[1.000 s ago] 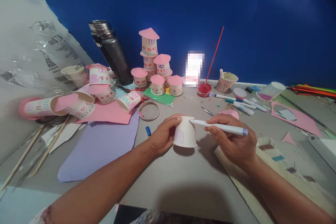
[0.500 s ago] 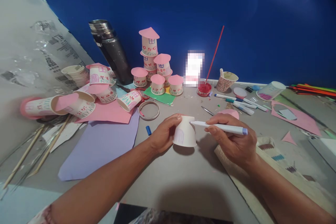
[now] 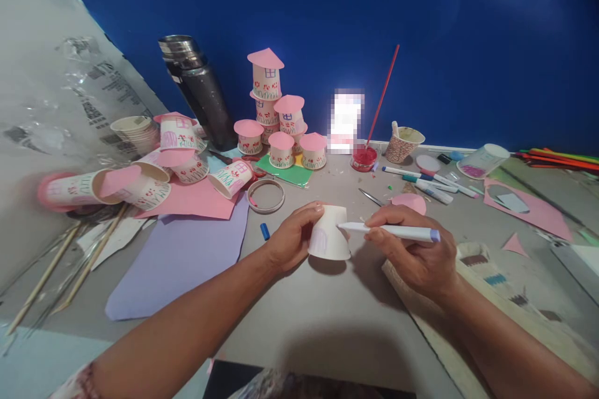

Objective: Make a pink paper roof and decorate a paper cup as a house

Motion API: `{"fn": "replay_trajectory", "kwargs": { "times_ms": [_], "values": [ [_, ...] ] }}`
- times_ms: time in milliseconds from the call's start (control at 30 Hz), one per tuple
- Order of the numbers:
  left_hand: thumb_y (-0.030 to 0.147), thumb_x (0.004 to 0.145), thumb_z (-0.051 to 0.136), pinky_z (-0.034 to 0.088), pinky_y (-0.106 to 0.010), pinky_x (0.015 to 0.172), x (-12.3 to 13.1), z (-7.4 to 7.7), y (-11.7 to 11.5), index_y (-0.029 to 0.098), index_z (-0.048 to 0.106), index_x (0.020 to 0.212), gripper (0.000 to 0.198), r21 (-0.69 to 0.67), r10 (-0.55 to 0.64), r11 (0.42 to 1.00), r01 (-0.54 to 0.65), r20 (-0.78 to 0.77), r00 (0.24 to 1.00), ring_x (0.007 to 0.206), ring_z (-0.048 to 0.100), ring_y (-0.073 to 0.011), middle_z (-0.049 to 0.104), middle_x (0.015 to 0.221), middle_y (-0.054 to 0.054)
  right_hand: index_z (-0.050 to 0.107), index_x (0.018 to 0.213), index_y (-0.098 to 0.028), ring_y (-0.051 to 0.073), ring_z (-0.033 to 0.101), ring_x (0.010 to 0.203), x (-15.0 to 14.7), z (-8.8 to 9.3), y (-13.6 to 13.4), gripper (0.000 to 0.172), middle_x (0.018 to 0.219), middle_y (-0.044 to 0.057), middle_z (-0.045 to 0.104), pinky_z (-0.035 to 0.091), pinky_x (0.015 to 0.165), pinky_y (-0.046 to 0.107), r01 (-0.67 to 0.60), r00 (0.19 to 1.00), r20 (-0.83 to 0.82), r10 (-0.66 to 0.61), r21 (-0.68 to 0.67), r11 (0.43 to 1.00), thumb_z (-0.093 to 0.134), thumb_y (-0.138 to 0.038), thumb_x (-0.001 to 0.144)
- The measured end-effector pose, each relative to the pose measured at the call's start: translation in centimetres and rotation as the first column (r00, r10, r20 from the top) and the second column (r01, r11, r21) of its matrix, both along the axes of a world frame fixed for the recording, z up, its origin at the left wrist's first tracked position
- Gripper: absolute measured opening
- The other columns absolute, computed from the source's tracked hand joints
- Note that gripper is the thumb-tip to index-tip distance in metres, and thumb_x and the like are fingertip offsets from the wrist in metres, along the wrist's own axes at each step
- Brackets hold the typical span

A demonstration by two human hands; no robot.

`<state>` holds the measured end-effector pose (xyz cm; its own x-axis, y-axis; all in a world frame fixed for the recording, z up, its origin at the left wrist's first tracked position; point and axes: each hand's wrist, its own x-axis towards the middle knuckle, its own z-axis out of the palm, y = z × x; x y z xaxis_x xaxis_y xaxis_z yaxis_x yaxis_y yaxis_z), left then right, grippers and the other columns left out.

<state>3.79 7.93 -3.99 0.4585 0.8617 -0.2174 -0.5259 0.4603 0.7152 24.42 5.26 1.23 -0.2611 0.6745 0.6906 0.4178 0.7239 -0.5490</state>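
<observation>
A white paper cup (image 3: 333,237), upside down with a faint purple door shape on its side, is held in my left hand (image 3: 296,238), thumb near its narrow top. My right hand (image 3: 418,249) grips a white felt-tip pen (image 3: 397,231) with a purple end, its tip at the cup's right side. A blue pen cap (image 3: 265,232) lies left of the cup, beside my left hand. Beyond it sits a roll of tape (image 3: 265,196). A pink paper circle (image 3: 409,202) is partly hidden behind my right hand.
Decorated cups with pink cone roofs (image 3: 266,78) stand stacked at the back. A dark flask (image 3: 201,93) leans beside them. Several felt-tip pens (image 3: 430,187) lie to the right, near a red pot (image 3: 364,159) with a stick. Purple paper (image 3: 182,268) covers the left.
The pen tip has shifted slightly down along the cup's side, with my right hand moving a little. My left hand and the cup stay almost in place.
</observation>
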Motion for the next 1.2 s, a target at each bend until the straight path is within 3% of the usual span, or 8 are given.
{"fn": "replay_trajectory", "kwargs": {
  "times_ms": [200,400,667,867,1200],
  "values": [
    [0.041,0.075,0.086,0.055,-0.033,0.072,0.0,0.0,0.0,0.010,0.073,0.102,0.043,0.014,-0.016,1.000,0.016,0.003,1.000,0.076,0.074,-0.0248,0.077,0.086,-0.010,0.070,0.087,-0.022,0.013,0.067,0.056,0.0,-0.2,0.0,0.012,0.072,-0.001,0.076,0.050,0.051,0.022,0.012,1.000,-0.009,-0.011,0.014,1.000,0.064,-0.013,0.092],
    [0.043,0.080,0.082,0.058,-0.042,0.081,-0.1,-0.2,0.0,0.011,0.073,0.108,0.043,0.029,-0.045,0.999,0.045,0.003,0.999,0.084,0.077,-0.0323,0.080,0.095,-0.015,0.071,0.093,-0.022,0.015,0.072,0.065,0.2,-1.1,0.3,0.009,0.077,0.001,0.078,0.057,0.061,0.024,0.115,0.992,-0.053,-0.112,0.052,0.992,0.066,-0.015,0.093],
    [0.043,0.078,0.082,0.055,-0.039,0.083,-0.2,-0.5,0.0,0.010,0.076,0.107,0.045,0.016,-0.029,0.999,0.029,-0.040,0.999,0.088,0.075,-0.0313,0.080,0.096,-0.016,0.070,0.092,-0.022,0.014,0.072,0.064,0.1,-1.0,0.2,0.008,0.076,0.000,0.078,0.056,0.060,0.022,0.103,0.994,-0.027,-0.102,0.040,0.994,0.066,-0.016,0.095],
    [0.039,0.077,0.081,0.053,-0.033,0.078,-0.3,-0.6,0.1,0.010,0.080,0.105,0.040,0.016,-0.007,1.000,0.008,-0.037,0.999,0.085,0.072,-0.0251,0.080,0.093,-0.012,0.070,0.092,-0.023,0.012,0.071,0.064,0.2,-1.1,0.4,0.009,0.076,-0.002,0.077,0.054,0.060,0.021,0.075,0.997,-0.012,-0.075,0.026,0.997,0.066,-0.015,0.095],
    [0.036,0.082,0.075,0.057,-0.040,0.085,-0.6,-0.6,0.1,0.008,0.078,0.113,0.041,0.003,-0.069,0.998,0.069,0.042,0.997,0.090,0.076,-0.0312,0.081,0.099,-0.017,0.070,0.087,-0.023,0.014,0.069,0.060,0.3,-0.6,0.5,0.012,0.072,0.000,0.076,0.053,0.054,0.024,0.124,0.992,-0.005,-0.124,0.031,0.992,0.064,-0.016,0.095]
  ]
}}
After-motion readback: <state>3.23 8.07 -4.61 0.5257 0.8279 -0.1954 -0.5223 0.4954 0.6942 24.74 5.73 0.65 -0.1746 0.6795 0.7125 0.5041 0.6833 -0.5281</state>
